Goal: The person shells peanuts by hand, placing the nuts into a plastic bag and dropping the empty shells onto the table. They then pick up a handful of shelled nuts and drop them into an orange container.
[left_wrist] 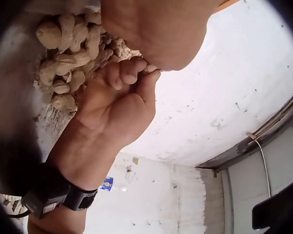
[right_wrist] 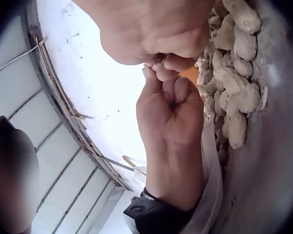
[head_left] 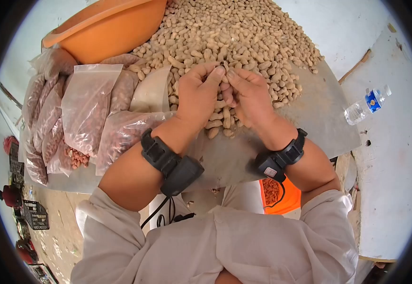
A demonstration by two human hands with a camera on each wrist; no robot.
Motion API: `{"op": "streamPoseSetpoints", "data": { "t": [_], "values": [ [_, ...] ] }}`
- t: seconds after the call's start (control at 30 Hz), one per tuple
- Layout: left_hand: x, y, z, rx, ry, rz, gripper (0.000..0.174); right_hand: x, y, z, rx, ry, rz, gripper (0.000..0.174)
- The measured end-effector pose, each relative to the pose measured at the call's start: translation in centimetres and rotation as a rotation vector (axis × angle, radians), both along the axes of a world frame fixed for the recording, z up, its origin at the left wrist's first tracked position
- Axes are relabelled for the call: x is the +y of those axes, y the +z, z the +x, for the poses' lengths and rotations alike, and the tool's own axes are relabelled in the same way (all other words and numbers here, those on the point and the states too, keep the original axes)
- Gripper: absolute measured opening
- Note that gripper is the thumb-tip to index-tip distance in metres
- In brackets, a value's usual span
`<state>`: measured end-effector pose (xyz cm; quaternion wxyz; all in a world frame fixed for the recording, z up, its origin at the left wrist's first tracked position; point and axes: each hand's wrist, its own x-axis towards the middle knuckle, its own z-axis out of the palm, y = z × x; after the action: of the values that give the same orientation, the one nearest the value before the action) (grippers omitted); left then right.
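At the centre, a person's left hand [head_left: 197, 92] and right hand [head_left: 254, 92] meet above a table [head_left: 317, 111], fingertips pinching a small peanut [left_wrist: 150, 68] between them. From the hands, heaped peanuts [head_left: 243, 38] spread at 12 o'clock, an orange basin [head_left: 106, 31] at 10, filled plastic bags [head_left: 92, 104] at 9, a bottle [head_left: 357, 111] at 3.

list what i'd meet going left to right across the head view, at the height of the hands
Clear bags of reddish nuts, left hand, right hand, blue-labelled plastic bottle.
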<state>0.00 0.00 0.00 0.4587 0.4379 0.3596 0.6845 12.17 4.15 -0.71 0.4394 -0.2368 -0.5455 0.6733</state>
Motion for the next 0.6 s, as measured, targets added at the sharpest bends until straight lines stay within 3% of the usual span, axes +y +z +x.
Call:
{"op": "streamPoseSetpoints", "data": {
  "t": [0.27, 0.47, 0.6],
  "values": [
    [0.6, -0.7, 0.2, 0.031, 0.088, 0.067, 0.016, -0.5, -0.2, -1.1, 0.285, -0.019, -0.179, 0.019],
    [0.7, -1.0, 0.3, 0.115, 0.145, 0.091, 0.015, -0.6, 0.0, -0.9, 0.33, 0.008, -0.255, 0.018],
    [0.6, -0.5, 0.3, -0.113, -0.026, 0.03, 0.016, 0.1, 0.3, -0.5, 0.266, -0.012, -0.114, 0.017]
  ]
}}
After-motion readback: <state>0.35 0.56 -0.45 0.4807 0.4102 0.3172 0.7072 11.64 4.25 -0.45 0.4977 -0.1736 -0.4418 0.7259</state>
